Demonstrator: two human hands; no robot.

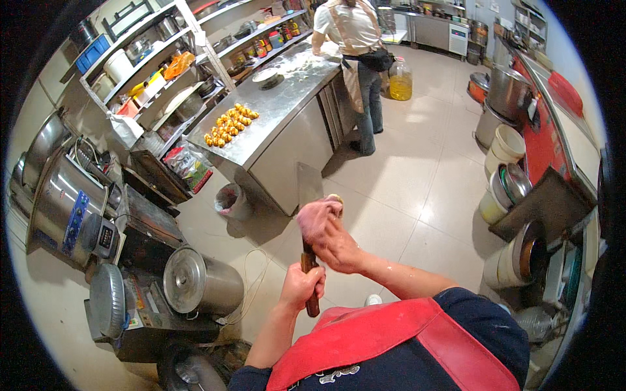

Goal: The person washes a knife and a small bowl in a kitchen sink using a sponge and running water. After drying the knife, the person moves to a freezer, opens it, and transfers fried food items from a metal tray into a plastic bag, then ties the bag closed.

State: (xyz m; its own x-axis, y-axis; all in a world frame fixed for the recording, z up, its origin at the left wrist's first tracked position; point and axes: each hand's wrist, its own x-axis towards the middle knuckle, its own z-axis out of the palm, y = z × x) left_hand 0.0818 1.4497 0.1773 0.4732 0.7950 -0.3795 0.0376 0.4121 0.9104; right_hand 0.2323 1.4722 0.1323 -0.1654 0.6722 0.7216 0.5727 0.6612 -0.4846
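Observation:
My left hand grips the brown wooden handle of a cleaver in front of my red apron. The wide metal blade points away from me, towards the steel counter. Bunched in my right hand is a pink cloth, which is pressed against the blade and hides its middle. A small pale bit at the cloth's far edge is too blurred to tell.
A steel counter bears rows of browned food pieces, a bowl and white powder. A co-worker stands at its far end. A bin, a lidded steel pot and a looped cable occupy the floor; buckets line the right.

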